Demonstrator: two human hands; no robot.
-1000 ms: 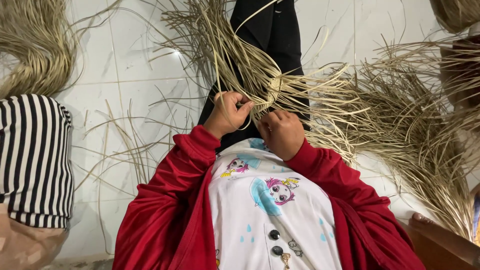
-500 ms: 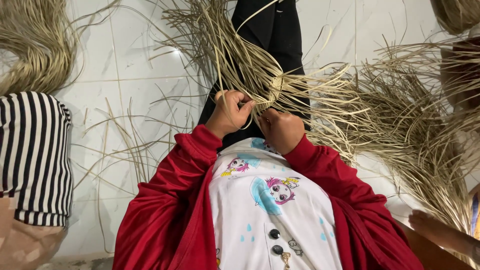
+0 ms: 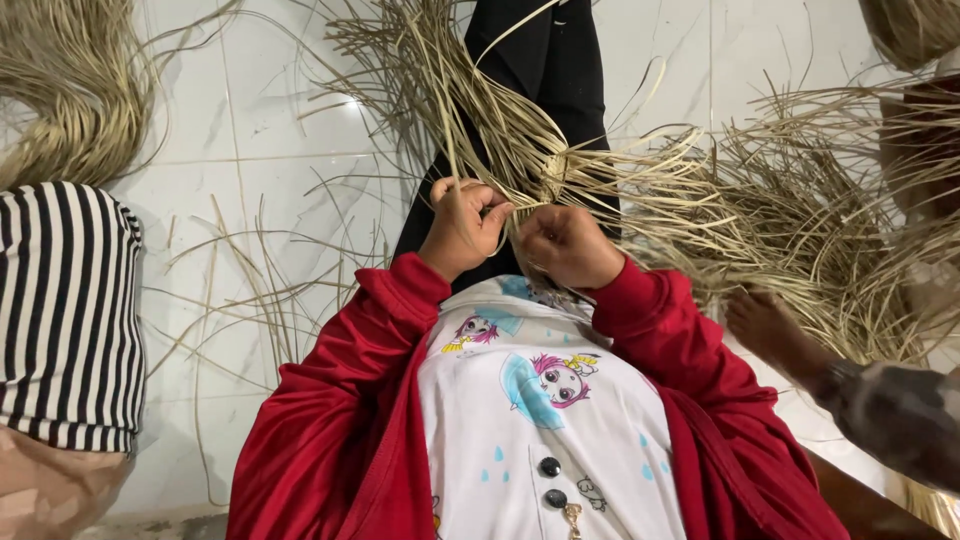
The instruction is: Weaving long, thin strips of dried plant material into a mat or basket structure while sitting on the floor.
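Hands sit closer together than a second ago: the left hand (image 3: 462,228) stays curled tight around a few pale straw strands (image 3: 470,110), and the right hand (image 3: 566,246), fist closed on more strands, has lifted toward the woven knot (image 3: 552,172) just above the lap. Another person's hand (image 3: 768,328) has come in from the right, touching the loose straw heap (image 3: 800,220).
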